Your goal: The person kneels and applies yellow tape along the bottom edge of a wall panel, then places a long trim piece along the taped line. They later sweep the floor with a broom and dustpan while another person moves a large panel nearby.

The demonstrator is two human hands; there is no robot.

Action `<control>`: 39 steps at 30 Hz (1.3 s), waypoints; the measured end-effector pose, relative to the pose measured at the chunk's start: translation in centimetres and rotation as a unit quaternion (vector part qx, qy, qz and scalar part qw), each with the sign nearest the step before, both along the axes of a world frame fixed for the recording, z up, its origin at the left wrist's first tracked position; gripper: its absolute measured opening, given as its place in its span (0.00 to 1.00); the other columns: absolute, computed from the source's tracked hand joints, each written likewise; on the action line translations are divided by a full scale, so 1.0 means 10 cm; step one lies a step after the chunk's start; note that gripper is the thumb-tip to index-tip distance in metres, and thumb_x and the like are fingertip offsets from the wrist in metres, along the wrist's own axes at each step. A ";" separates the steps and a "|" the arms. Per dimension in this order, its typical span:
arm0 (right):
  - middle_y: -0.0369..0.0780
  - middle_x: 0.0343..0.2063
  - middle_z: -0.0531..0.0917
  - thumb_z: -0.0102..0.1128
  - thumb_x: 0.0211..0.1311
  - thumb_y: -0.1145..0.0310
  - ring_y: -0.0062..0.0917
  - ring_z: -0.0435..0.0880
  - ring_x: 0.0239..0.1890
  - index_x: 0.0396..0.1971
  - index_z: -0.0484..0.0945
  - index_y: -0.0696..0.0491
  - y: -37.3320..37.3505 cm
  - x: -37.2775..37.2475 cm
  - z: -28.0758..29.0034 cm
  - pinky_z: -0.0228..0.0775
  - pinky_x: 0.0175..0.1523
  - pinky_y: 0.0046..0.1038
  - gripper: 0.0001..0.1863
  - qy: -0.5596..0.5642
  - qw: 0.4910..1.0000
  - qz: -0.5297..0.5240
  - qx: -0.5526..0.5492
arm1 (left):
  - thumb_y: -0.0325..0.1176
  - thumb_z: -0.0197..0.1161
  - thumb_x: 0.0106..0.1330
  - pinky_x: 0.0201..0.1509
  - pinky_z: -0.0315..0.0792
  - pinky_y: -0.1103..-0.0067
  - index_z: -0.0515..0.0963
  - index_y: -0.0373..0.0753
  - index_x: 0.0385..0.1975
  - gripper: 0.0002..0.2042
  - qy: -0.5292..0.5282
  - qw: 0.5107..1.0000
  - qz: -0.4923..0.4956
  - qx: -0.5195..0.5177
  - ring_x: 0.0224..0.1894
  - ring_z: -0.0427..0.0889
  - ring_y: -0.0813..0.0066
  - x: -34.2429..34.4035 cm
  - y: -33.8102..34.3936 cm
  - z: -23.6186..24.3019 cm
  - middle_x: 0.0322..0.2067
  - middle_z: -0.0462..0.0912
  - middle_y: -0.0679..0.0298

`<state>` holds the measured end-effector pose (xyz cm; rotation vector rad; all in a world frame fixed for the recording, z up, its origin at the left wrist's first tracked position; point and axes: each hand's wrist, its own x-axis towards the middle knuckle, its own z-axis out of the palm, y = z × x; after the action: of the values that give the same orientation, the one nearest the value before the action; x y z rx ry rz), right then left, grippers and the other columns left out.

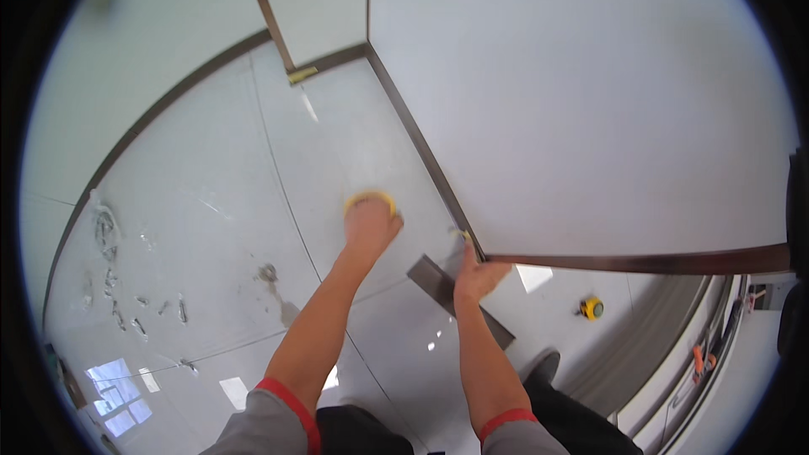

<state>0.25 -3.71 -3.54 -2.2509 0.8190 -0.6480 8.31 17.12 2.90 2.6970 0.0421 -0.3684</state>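
Observation:
My left hand (372,229) is closed on a yellow roll (367,198), probably tape, held over the pale tiled floor. My right hand (477,276) is at the lower corner of the white panel (573,118), fingers apart, one finger reaching up to a small, blurred yellowish strip (458,233) on the dark edging (421,143). A loose dark skirting piece (434,280) lies on the floor beneath my right arm. Another yellow strip (302,76) sits at the foot of a narrow brown upright above my hands.
A yellow tape measure (592,308) rests right of my right arm. Several small metal pieces and clear bags (105,232) lie on the left. Dark skirting (135,133) runs along the far wall. An orange-handled tool (703,360) and long rails (716,329) are at the right. My shoe (543,364) is below.

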 end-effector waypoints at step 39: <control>0.47 0.44 0.85 0.60 0.54 0.71 0.32 0.83 0.45 0.50 0.79 0.60 -2.95 0.69 0.71 0.75 0.52 0.30 0.22 0.328 0.765 0.554 0.004 | 0.42 0.65 0.63 0.48 0.74 0.58 0.79 0.34 0.38 0.15 -0.005 0.994 0.075 -0.076 0.44 0.82 0.47 -0.86 -2.07 -0.25 0.38 0.82 0.50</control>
<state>7.20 -33.18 3.53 -2.4298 -0.3459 0.7302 -0.30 -3.58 0.42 2.5251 0.2052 -0.2985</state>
